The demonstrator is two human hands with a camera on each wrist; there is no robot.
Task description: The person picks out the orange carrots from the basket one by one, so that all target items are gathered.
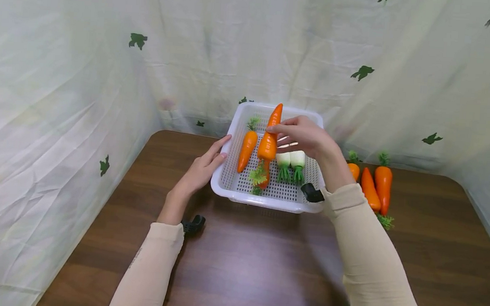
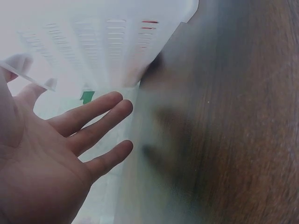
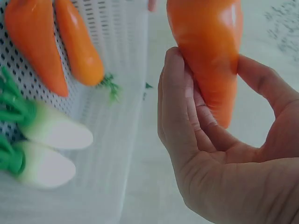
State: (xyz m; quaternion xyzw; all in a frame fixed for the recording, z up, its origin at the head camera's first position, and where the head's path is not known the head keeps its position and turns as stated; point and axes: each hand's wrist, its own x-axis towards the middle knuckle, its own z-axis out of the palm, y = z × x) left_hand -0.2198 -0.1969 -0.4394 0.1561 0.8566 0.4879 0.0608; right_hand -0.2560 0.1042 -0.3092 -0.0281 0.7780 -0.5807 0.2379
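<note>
My right hand (image 1: 303,136) holds an orange toy carrot (image 1: 268,145) between thumb and fingers above the white plastic basket (image 1: 267,203). The carrot's tip points away and its leafy top hangs toward me. Below it in the basket lie a carrot (image 1: 248,146) at the left and another carrot (image 3: 35,42), mostly hidden in the head view. Two white radishes (image 1: 297,158) with green tops lie side by side near my right wrist. My left hand (image 1: 201,169) touches the basket's left rim with thumb and index finger, its other fingers straight and spread below the rim.
On the brown wooden table (image 1: 237,266), several more carrots (image 1: 383,181) lie right of the basket, partly behind my right forearm. A pale curtain (image 1: 218,51) with green leaf shapes stands behind and at the left. Black wrist mounts (image 1: 312,193) sit at both wrists.
</note>
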